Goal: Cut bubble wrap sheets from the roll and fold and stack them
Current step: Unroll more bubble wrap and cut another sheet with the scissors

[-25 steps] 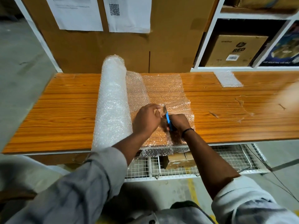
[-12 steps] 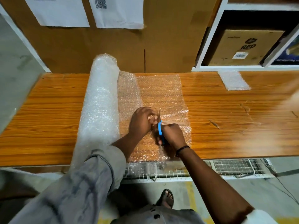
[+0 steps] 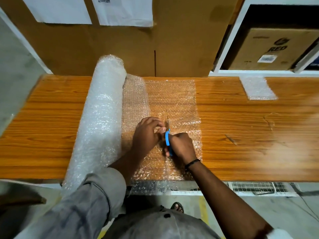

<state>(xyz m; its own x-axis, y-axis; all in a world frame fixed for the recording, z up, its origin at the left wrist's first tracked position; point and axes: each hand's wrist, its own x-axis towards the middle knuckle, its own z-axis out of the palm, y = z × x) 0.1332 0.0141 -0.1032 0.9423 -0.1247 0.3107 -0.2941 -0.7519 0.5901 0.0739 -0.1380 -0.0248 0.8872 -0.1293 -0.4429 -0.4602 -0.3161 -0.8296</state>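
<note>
Cutting, judged as the step in hand, roughly halfway up the unrolled sheet (image 3: 172,99); right hand (image 3: 181,145) curled round the blue handles of the scissors (image 3: 167,140), blade tip aimed away from the body toward the far edge of the table (image 3: 241,135); blades too thin here to tell how far apart; left hand (image 3: 146,133) just beside the blades on the roll side, fingertips pinching the wrap taut right at the cut line, touching or all but touching the handle; bubble wrap roll (image 3: 100,121) lying lengthwise on the table to the left of both hands, near end overhanging the front edge; sheet spread flat from it to the right, under both hands, near edge drooping over the table front; behind the scissors, toward the body, a pale seam down the wrap, probably the cut made so far; ahead of the tip, uncut wrap as far as the back edge. Next, as a judgement: more snips or a steady push forward along the same straight line, left hand walking ahead to hold the film tight; slack there likely to bunch in the blades and pull the cut crooked; then folding, and carrying over to the small folded piece (image 3: 258,88) lying well apart at the far right of the table, seemingly the start of the stack.
</note>
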